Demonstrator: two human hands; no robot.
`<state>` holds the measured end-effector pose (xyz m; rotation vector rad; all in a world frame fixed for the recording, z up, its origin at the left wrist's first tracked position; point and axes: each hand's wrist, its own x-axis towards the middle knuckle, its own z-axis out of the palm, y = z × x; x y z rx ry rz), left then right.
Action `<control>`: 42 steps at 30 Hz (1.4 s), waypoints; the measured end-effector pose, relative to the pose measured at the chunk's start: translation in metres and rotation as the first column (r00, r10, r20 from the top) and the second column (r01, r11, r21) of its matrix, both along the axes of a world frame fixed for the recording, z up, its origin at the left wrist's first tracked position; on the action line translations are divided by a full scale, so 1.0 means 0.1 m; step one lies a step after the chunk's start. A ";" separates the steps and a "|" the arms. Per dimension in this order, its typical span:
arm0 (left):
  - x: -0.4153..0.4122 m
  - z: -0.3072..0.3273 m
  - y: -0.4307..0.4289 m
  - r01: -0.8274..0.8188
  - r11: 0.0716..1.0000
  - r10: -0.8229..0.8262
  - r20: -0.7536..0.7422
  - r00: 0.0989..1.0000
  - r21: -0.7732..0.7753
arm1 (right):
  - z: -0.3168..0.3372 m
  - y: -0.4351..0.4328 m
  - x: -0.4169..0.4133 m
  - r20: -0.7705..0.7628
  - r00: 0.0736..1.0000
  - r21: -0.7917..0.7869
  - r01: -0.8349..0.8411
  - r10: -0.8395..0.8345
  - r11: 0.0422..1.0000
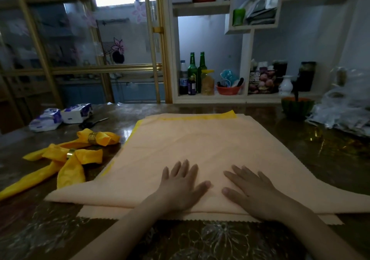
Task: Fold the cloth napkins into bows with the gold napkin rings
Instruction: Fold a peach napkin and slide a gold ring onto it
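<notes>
A peach cloth napkin (pixel 200 145) lies spread on the table, its near edge folded over into a flap. Yellow cloth shows under it along its far and left edges. My left hand (pixel 180 183) and my right hand (pixel 252 191) press flat on the folded near part, fingers straight and side by side. To the left lie two yellow napkins shaped as bows. The nearer bow (pixel 60 161) has a gold napkin ring (pixel 71 153). The farther bow (pixel 98 137) carries its own gold ring (pixel 92 136).
Two tissue packs (pixel 60 115) and scissors (pixel 94 122) sit at the far left of the table. A green bowl (pixel 297 105) and plastic bags (pixel 346 109) are at the far right. Shelves with bottles (pixel 196 73) stand behind the table.
</notes>
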<state>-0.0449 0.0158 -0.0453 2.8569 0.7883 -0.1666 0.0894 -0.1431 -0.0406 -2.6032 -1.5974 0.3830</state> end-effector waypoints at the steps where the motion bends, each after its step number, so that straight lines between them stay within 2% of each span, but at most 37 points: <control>1: 0.01 0.00 0.02 -0.006 1.000 0.005 0.017 1.000 0.008 | 0.00 0.02 0.02 -0.003 1.000 0.007 0.004 -0.004 1.000; 7: 0.04 0.05 0.19 -0.003 1.000 0.010 0.290 0.957 -0.026 | -0.01 0.13 0.09 0.026 1.000 0.032 0.002 -0.002 0.999; 11: -0.09 0.09 0.18 -0.004 1.000 -0.001 0.177 0.984 0.027 | -0.04 0.16 0.07 0.056 0.998 0.039 0.010 -0.012 0.999; 15: -0.11 0.10 -0.05 0.153 0.987 -0.158 0.229 0.961 0.039 | 0.00 0.14 -0.08 0.205 0.979 0.191 -0.062 0.022 0.980; 17: -0.05 0.07 -0.15 0.171 0.984 -0.176 0.139 0.974 0.049 | 0.01 0.15 -0.21 0.169 0.982 0.246 -0.122 0.081 0.962; 20: 0.00 0.06 -0.17 0.126 0.991 -0.125 -0.009 0.992 0.043 | -0.01 0.20 -0.24 0.069 0.991 0.180 -0.124 0.113 0.976; 24: -0.02 0.09 -0.21 0.156 0.985 -0.152 -0.043 0.987 0.080 | -0.02 0.10 -0.06 0.067 0.996 0.049 -0.068 0.065 0.996; 27: -0.02 0.06 -0.22 0.146 0.985 -0.142 -0.041 0.989 0.095 | 0.00 -0.13 0.08 0.074 0.997 0.013 -0.018 0.017 1.000; 32: -0.04 0.03 -0.20 0.156 0.983 -0.154 -0.028 0.988 0.099 | -0.03 -0.66 0.47 0.100 0.963 -0.006 0.253 -0.251 0.967; 34: -0.08 0.10 -0.17 0.165 0.986 -0.164 0.074 0.984 -0.014 | 0.00 -0.76 0.52 0.138 0.934 0.014 0.332 -0.330 0.943; 36: -0.11 0.26 -0.02 0.150 0.965 -0.084 0.293 0.953 -0.213 | 0.09 -0.77 0.48 0.184 0.925 0.109 0.317 -0.333 0.942; 37: -0.10 0.34 0.11 0.130 0.961 -0.028 0.382 0.924 -0.245 | 0.14 -0.73 0.44 0.194 0.929 0.180 0.281 -0.314 0.943; 39: -0.03 0.44 0.45 0.023 0.983 0.054 0.405 0.913 -0.182 | 0.25 -0.56 0.34 0.176 0.945 0.295 0.215 -0.274 0.931; 42: 0.16 0.47 0.81 -0.077 0.986 0.119 0.310 0.943 -0.145 | 0.38 -0.10 0.27 0.121 0.969 0.342 0.162 -0.214 0.926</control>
